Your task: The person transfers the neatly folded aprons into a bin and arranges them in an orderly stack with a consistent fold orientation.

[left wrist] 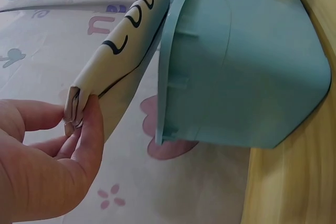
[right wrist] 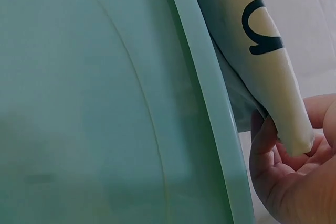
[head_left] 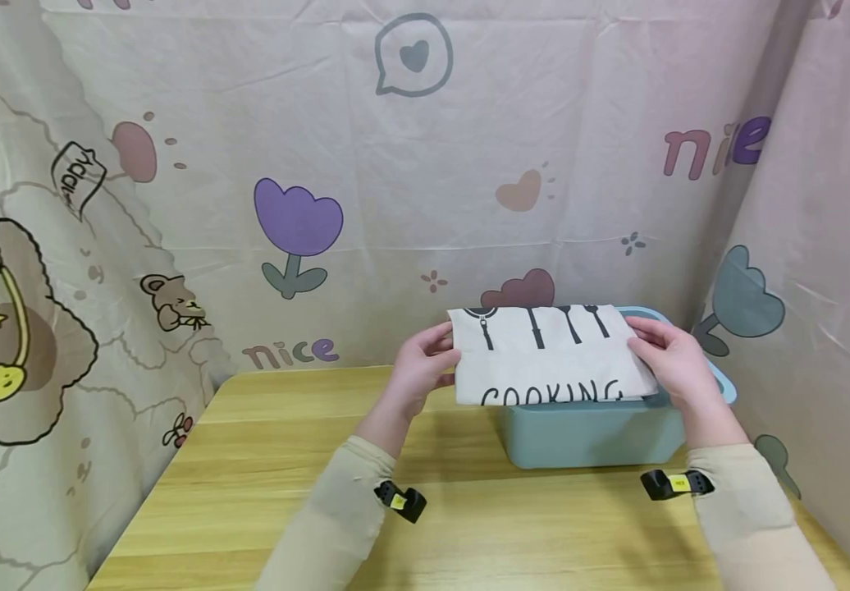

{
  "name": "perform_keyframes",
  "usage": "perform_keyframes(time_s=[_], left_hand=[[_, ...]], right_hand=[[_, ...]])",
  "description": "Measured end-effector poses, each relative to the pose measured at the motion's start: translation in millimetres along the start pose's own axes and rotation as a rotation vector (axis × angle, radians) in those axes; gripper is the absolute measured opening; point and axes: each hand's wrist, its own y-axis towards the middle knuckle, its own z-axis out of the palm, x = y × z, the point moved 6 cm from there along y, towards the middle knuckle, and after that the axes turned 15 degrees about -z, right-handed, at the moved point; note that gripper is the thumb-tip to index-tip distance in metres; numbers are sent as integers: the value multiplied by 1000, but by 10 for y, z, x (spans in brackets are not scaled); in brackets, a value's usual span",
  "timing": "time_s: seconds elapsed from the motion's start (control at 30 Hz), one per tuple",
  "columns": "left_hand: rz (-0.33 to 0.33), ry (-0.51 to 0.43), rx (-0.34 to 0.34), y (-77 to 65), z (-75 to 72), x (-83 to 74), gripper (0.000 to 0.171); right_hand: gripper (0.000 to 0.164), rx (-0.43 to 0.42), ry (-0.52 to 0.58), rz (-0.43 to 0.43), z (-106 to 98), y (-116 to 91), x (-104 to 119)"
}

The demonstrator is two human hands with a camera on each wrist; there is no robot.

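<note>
A folded white cloth [head_left: 543,353], printed with dark kitchen utensils and the word COOKING, is held level over the blue-green plastic bin [head_left: 595,435]. My left hand [head_left: 421,365] pinches its left end between thumb and fingers; in the left wrist view the folded layers of the cloth [left wrist: 113,64] show at the fingertips of the left hand [left wrist: 58,166]. At the other end, my right hand [head_left: 672,361] grips the cloth's right edge, thumb on top. The right wrist view has the right hand [right wrist: 299,177] curled round that end, just beyond the bin's rim [right wrist: 210,93]. The cloth hides most of the bin's opening.
The bin stands toward the right back of a wooden table [head_left: 285,460]. A printed curtain [head_left: 395,164] hangs close behind the table and along both sides. Each forearm wears a black strap, such as the left strap [head_left: 400,501].
</note>
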Motion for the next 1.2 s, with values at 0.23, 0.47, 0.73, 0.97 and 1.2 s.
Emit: perform_keyframes(time_s=[0.23, 0.47, 0.73, 0.97, 1.2], left_hand=[[1, -26, -10, 129, 237, 2, 51], [-39, -33, -32, 238, 446, 19, 51], [-68, 18, -59, 323, 627, 53, 52], [-89, 56, -70, 394, 709, 87, 52], [-106, 70, -72, 400, 748, 116, 51]], right_hand=[[48, -13, -35, 35, -146, 81, -142], [51, -10, -62, 82, -286, 152, -289], [51, -13, -55, 143, -368, 159, -419], [50, -27, -49, 163, -392, 163, -521], [50, -23, -62, 167, -381, 165, -595]])
